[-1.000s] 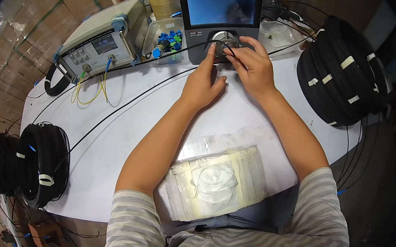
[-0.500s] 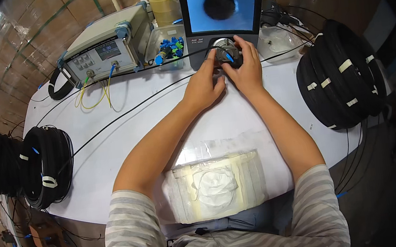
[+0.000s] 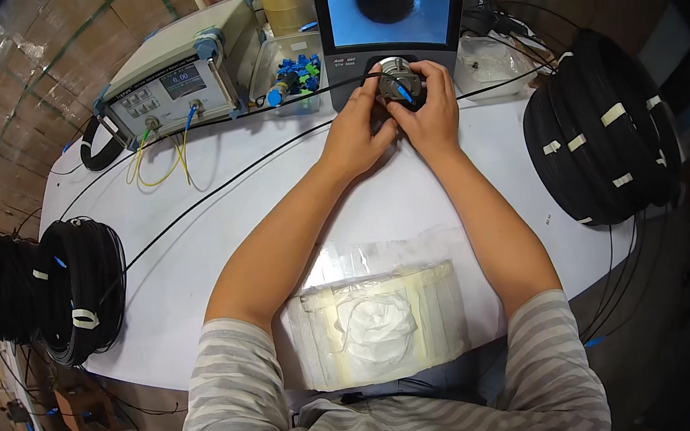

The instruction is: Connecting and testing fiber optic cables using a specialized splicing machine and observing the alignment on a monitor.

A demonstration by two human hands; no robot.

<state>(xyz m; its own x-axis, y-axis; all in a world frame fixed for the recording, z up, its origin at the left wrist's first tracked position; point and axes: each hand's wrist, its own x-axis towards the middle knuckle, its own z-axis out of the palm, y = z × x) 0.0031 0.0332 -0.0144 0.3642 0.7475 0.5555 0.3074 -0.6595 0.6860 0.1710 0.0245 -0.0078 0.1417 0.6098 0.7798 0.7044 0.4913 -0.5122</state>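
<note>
At upper centre of the frame, both hands meet on the round metal port (image 3: 395, 84) at the base of the inspection screen (image 3: 388, 8). The left hand (image 3: 355, 133) has its fingers curled against the port's left side. The right hand (image 3: 433, 110) pinches a small blue connector (image 3: 404, 94) at the port, though how tight the grip is stays partly hidden. A grey test meter (image 3: 177, 83) sits upper left; black cable coils (image 3: 599, 127) lie at right.
</note>
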